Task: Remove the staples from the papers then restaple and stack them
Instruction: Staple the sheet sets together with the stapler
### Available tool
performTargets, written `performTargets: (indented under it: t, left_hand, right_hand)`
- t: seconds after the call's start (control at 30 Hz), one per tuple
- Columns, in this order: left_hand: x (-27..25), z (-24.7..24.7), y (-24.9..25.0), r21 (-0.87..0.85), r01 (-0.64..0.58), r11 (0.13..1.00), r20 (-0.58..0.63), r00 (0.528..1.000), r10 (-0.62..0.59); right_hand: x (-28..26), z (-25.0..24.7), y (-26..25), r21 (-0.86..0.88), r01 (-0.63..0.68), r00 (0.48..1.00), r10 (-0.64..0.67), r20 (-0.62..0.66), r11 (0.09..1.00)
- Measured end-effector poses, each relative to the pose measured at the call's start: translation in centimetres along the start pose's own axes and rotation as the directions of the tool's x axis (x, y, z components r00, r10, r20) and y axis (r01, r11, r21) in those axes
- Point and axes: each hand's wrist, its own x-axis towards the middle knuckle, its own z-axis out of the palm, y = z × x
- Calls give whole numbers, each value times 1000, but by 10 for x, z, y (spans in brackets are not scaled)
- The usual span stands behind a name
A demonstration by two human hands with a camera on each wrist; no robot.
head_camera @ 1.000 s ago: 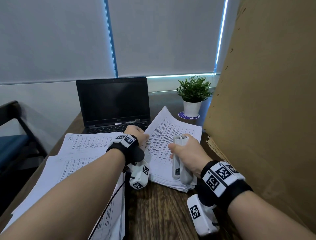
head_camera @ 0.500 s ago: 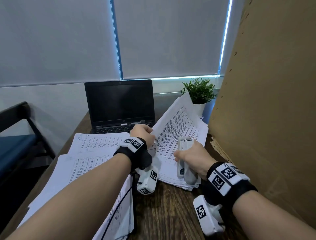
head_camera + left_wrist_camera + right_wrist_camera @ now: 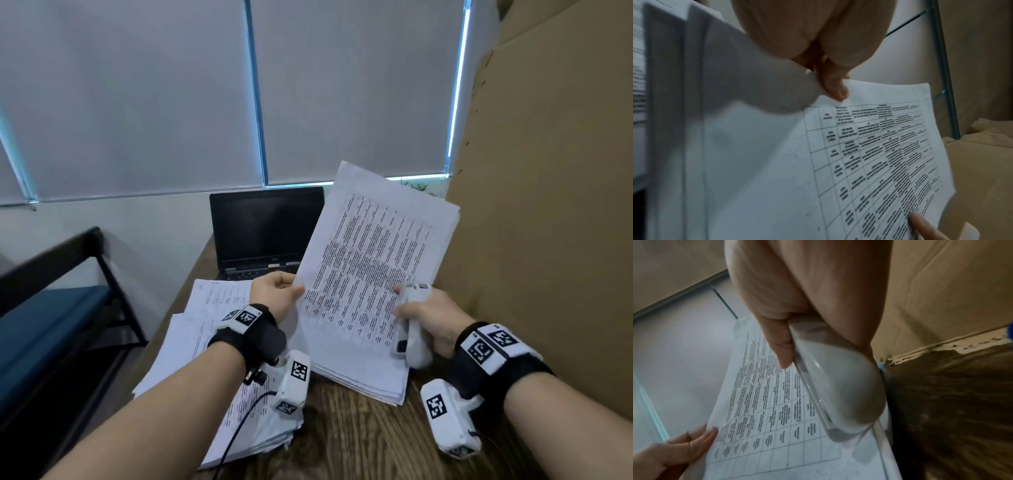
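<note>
Papers (image 3: 370, 260) now lifted off the right-hand stack (image 3: 363, 373); your left hand (image 3: 274, 294) pinches them, right hand (image 3: 428, 318) grips stapler (image 3: 407, 329), ready to restaple.

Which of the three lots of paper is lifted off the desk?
The printed sheet set pinched by the left hand, tilted up before the laptop. The right stack and left pile lie flat.

Your wooden desk (image 3: 359, 442) carries one paper stack (image 3: 363, 373) under your right fingers, another paper pile (image 3: 191, 346) below your left wrist, and a laptop (image 3: 263, 233) beyond your fingertips.
</note>
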Motion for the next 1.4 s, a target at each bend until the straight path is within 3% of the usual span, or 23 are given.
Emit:
performTargets:
  t: [0.13,0.3,0.43,0.57,0.63,0.77,0.97,1.1,1.27,1.4]
  left_hand:
    - [-11,4,-1,59,-12,998,-44,999,14]
    - [-7,15,-10,211,48,976,-52,998,-38]
    - [11,20,-6,563,23,826,66,995,-73]
    - [35,24,-7,777,5,629,163,964,-209]
    - [45,31,-10,824,-9,566,201,940,-277]
    - [64,42,-10,843,-15,538,243,903,-354]
    - [73,55,-8,870,18,493,226,874,-430]
    - [74,51,-7,859,26,511,233,870,-435]
    - [83,39,-11,768,68,637,240,891,-385]
    - [83,44,-6,613,37,789,334,893,-301]
  right_hand:
    - [-4,-1,8,-49,-21,996,16,-87,999]
    - [3,4,8,-182,-93,993,77,-91,979]
    - [12,5,0,-244,-137,990,123,-71,960]
    - [37,11,-4,-339,-211,977,204,-56,917]
    - [54,12,-2,-414,-270,959,281,-35,869]
    - [77,9,0,-475,-325,940,336,-66,817]
    - [91,2,4,-466,-352,931,354,-89,812]
    - [94,-2,7,-439,-345,935,344,-85,829]
    - [124,-11,30,-370,-370,926,372,-69,852]
    - [134,-15,40,-333,-364,929,365,-64,870]
